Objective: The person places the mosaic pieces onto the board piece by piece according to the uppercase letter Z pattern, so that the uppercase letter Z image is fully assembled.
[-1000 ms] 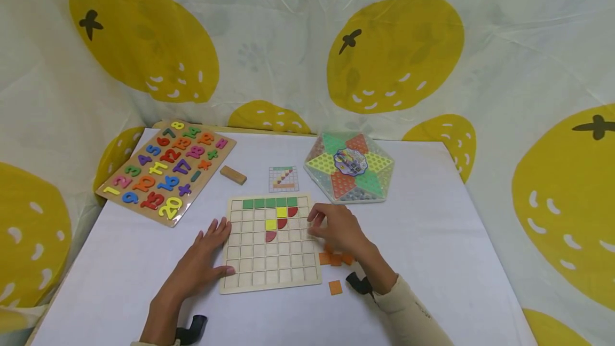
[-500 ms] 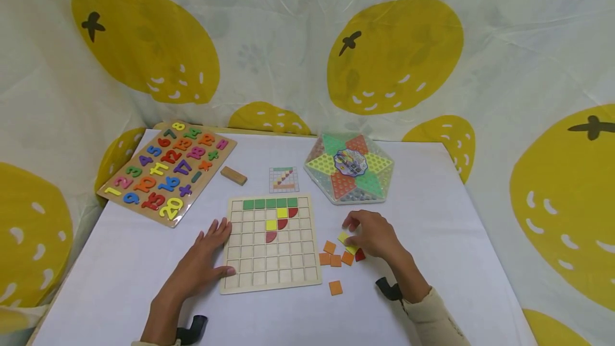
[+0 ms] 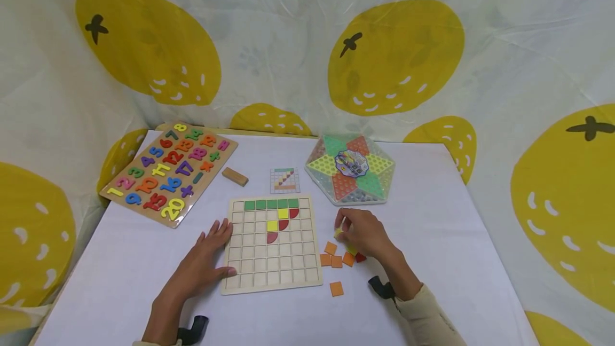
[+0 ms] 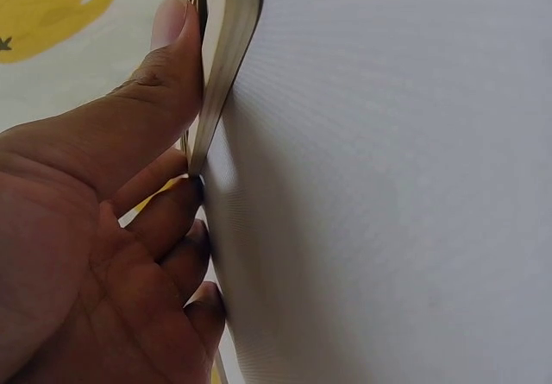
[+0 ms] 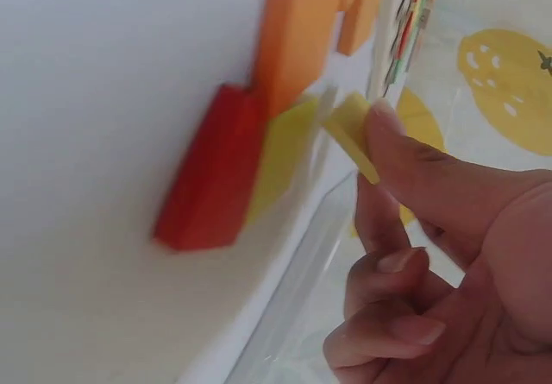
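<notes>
A wooden grid board (image 3: 247, 266) lies flat on the white table, with green squares (image 3: 271, 204) in its top row and yellow squares and red quarter-circles stepping down leftward below. My left hand (image 3: 199, 255) rests at its left side, fingers extended along the edge and thumb on the rim. To the right of the board, my right hand (image 3: 363, 233) pinches a yellow tile (image 5: 349, 134) between thumb and index finger, lifted off the table. Under that hand lie a second yellow tile (image 5: 283, 155) and a red piece (image 5: 211, 173), with several orange tiles (image 3: 336, 261) beside them.
Behind the board are a small pattern card (image 3: 284, 180) and a wooden block (image 3: 235, 177). A number puzzle (image 3: 168, 172) stands back left. A hexagonal board game (image 3: 349, 170) in clear wrap lies back right. A patterned curtain (image 3: 278, 41) hangs behind the table.
My right hand has moved from the board's right edge to the loose pieces and picked up a yellow tile, now shifting slightly left. My left hand stays at the board.
</notes>
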### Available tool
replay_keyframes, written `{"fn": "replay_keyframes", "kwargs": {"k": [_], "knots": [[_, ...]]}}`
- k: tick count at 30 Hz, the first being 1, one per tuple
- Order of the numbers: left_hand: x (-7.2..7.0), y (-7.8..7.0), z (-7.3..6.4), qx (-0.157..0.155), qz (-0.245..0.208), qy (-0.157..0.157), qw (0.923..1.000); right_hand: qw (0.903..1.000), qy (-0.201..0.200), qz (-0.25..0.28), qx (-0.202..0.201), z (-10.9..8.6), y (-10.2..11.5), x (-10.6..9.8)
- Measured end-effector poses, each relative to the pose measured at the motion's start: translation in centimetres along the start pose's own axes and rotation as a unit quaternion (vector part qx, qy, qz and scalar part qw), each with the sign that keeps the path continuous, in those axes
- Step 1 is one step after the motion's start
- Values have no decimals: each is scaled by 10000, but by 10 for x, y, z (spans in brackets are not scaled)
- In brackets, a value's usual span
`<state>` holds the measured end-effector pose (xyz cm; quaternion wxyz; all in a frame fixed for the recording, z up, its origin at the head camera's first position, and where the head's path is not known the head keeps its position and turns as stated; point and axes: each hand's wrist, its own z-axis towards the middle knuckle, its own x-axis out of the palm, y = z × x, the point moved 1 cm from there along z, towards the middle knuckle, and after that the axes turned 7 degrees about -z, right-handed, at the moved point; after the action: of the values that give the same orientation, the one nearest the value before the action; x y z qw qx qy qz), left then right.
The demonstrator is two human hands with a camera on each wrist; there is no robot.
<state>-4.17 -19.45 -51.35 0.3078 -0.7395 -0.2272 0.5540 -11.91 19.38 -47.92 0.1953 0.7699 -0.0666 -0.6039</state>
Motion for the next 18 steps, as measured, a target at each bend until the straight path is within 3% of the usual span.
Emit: {"fn": "replay_keyframes", "kwargs": {"k": [11, 18], "knots": [[0, 1, 0, -16, -16, -12, 10000, 9963, -101, 373, -765, 6, 42, 2], [-2, -3, 0, -35, 55, -9, 10000, 9918, 17, 576, -1139, 17, 78, 18]]}}
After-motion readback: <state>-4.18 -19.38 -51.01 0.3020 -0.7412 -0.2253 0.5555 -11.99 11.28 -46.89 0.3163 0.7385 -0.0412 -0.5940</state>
